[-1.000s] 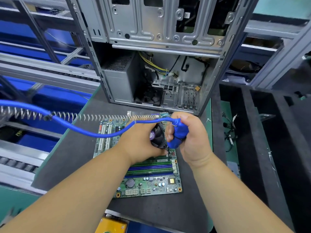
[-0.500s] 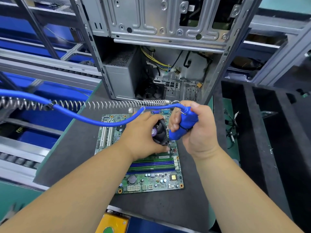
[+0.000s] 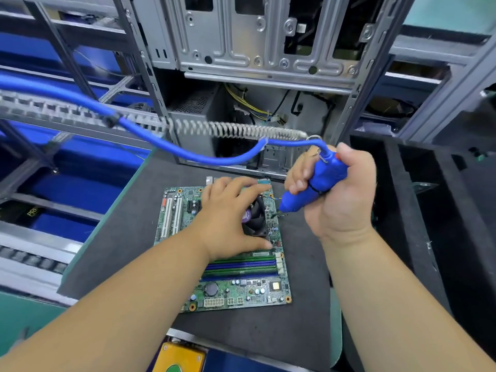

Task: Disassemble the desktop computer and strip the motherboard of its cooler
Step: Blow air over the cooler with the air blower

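Note:
A green motherboard [image 3: 236, 288] lies flat on the dark mat [image 3: 128, 237]. Its black fan cooler [image 3: 256, 218] with a purple hub sits near the board's far right. My left hand [image 3: 228, 218] lies over the cooler with fingers spread, thumb at its near edge. My right hand [image 3: 338, 194] grips a blue electric screwdriver [image 3: 314, 183], tilted, its tip just above the cooler's right edge. The emptied metal computer case [image 3: 257, 63] stands behind the board.
A blue cable [image 3: 188, 154] and a coiled spring line [image 3: 230, 130] stretch from the screwdriver to the left. Black foam trays [image 3: 429, 224] stand on the right. Blue bins and a conveyor rail [image 3: 35, 237] run along the left. A yellow object [image 3: 182, 355] lies at the near edge.
My right hand has lifted the screwdriver up and to the right, off the cooler. My left hand's fingers have spread wider over the fan.

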